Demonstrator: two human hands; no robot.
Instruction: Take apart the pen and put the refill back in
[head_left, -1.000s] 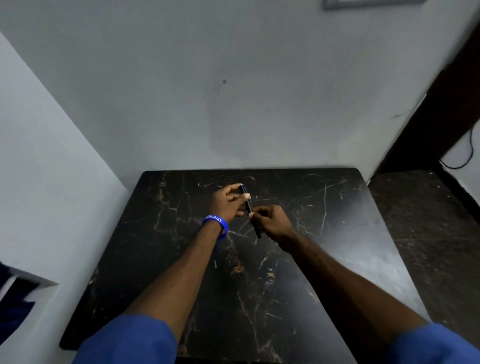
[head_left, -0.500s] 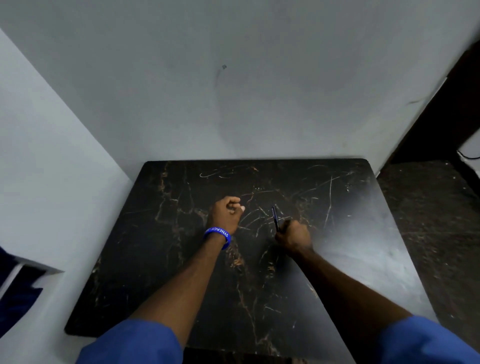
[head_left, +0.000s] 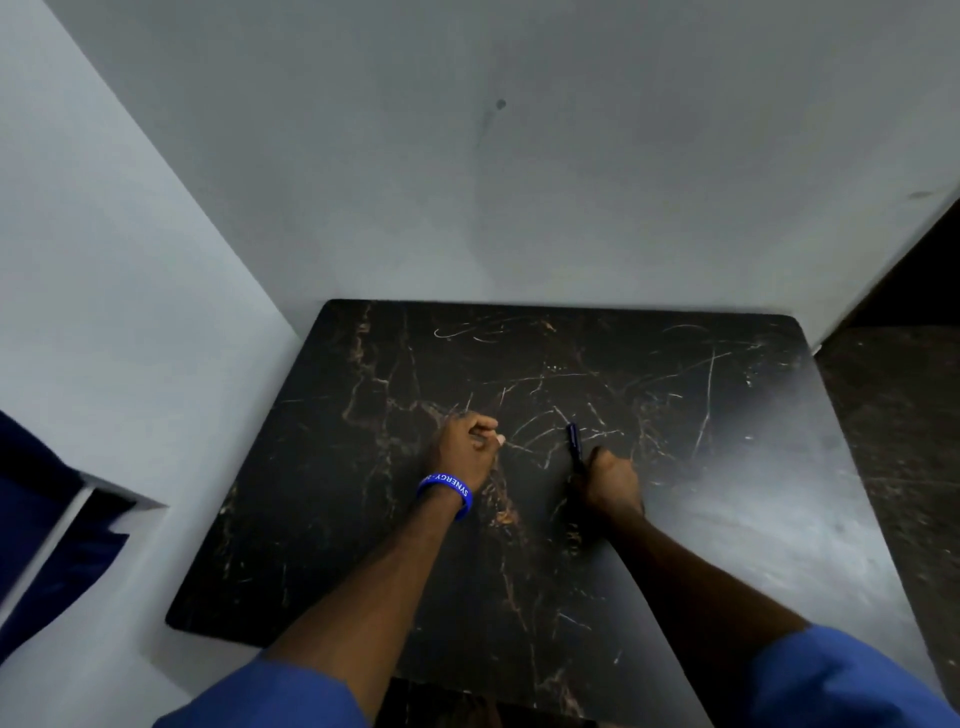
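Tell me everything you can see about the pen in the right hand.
The pen looks like a slim, dark blue stick, probably plastic with a slight sheen. Its lower part is hidden inside the closed right hand, so only the upper stretch shows, pointing away from the person and leaning slightly left over the black marble table. Whether it is whole or already taken apart cannot be told. Only that hand touches it.

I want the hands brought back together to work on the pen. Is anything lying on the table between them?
Nothing visible does. The table between the left hand and the right hand, which holds the pen, is bare.
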